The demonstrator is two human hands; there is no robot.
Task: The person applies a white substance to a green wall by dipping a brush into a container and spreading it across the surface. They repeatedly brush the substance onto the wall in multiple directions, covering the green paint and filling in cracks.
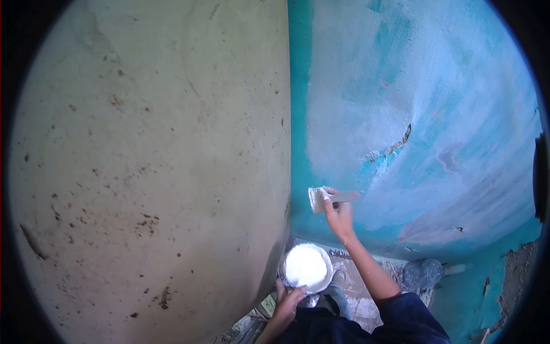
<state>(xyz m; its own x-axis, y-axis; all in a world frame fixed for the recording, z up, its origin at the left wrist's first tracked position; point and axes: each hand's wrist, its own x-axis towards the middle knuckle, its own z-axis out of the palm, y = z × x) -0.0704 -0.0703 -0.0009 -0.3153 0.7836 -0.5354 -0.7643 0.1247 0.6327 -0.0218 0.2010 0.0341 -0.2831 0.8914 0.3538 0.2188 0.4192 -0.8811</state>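
Note:
My right hand [339, 213] is closed round a flat paintbrush [317, 200], its broad end thick with white and its pale handle pointing right. The brush is up against the turquoise wall [301, 143], low down and near the corner. Below it, my left hand [289, 299] grips the lower left rim of a round bucket [328, 281]. White paint [305, 265] fills much of the bucket, very bright in this view. Whitish streaks spread over the turquoise to the right of the brush.
A beige, stained surface [172, 143] takes up the left side, meeting the painted wall at a corner. A jagged crack [399, 141] runs through the painted wall. On the littered floor [366, 308], a grey round container [423, 274] stands by the wall at the lower right.

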